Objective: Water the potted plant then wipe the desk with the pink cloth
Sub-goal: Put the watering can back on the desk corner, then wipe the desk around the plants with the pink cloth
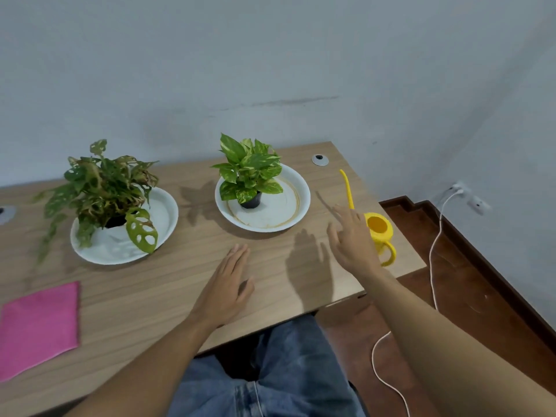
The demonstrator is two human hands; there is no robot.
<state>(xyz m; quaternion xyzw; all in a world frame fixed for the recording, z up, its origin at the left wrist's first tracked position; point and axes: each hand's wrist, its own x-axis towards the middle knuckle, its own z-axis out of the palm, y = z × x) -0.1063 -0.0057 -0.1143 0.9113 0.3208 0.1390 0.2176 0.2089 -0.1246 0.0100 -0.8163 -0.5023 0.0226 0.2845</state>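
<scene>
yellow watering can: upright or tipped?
Upright: the yellow watering can sits on the desk, round opening facing up, spout rising; right hand not gripping it.

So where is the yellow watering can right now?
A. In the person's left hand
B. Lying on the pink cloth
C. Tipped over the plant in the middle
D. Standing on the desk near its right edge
D: the yellow watering can stands upright on the desk by the right edge, with the open right hand just in front of it and no grip on it yet.
</scene>
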